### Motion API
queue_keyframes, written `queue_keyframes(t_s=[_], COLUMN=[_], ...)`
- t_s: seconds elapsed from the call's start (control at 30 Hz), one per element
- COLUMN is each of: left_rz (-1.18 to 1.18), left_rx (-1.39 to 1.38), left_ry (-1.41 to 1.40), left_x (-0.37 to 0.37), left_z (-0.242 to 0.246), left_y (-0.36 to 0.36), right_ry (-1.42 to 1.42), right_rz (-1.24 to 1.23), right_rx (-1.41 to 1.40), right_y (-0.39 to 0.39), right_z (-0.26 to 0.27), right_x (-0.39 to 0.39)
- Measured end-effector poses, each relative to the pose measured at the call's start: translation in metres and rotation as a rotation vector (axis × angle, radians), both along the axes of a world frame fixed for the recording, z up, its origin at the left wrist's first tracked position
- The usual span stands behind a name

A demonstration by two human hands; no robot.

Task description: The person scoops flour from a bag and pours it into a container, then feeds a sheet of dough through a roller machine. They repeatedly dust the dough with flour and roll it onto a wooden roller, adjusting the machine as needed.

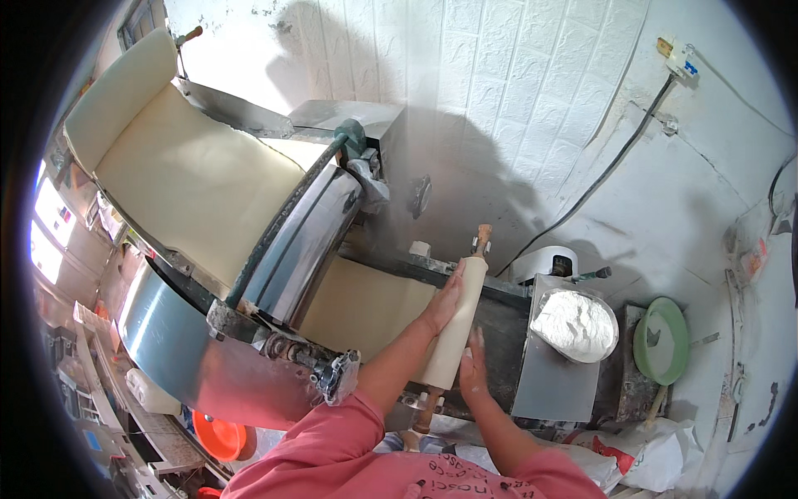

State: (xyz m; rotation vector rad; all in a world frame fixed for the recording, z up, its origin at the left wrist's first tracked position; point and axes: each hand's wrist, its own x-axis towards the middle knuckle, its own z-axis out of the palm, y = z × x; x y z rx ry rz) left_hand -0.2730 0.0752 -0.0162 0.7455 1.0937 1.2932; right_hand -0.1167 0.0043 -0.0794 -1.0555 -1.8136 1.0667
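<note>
A sheet of pale dough is wound around a rolling pin into a thick dough roll (458, 324). Wooden handles (427, 411) stick out at both ends of it. My left hand (444, 305) lies flat along the left side of the roll, towards its far end. On the other side, my right hand (474, 368) is held upright by the near end, its palm turned towards the roll; whether it touches is hard to tell. From the roll, a flat dough sheet (368, 305) runs left over the machine's bed to beneath the metal roller (305, 243).
Above the roller, a second dough sheet (199, 181) slopes up to another dough roll (121, 93). At right are a metal plate (555, 387), a bowl of white flour (576, 324) and a green basin (661, 343). A knob wrapped in plastic (340, 377) juts out near my left arm.
</note>
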Motion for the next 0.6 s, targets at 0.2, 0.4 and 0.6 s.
queue_keyframes(t_s=[0.2,0.4,0.6], left_rz=[-0.105,-0.067,-0.039], left_rx=[0.019,-0.212,-0.074], left_ry=[-0.238,-0.520,-0.145], left_x=[0.010,0.015,0.000], left_z=[-0.100,-0.050,-0.037], left_y=[-0.067,-0.080,-0.002], right_ry=[-0.280,-0.242,-0.256], right_rz=[-0.100,-0.061,-0.021], right_rx=[0.309,0.059,0.252], right_y=[0.010,0.008,0.006], right_z=[0.064,-0.059,0.075], right_x=[-0.034,0.006,-0.040])
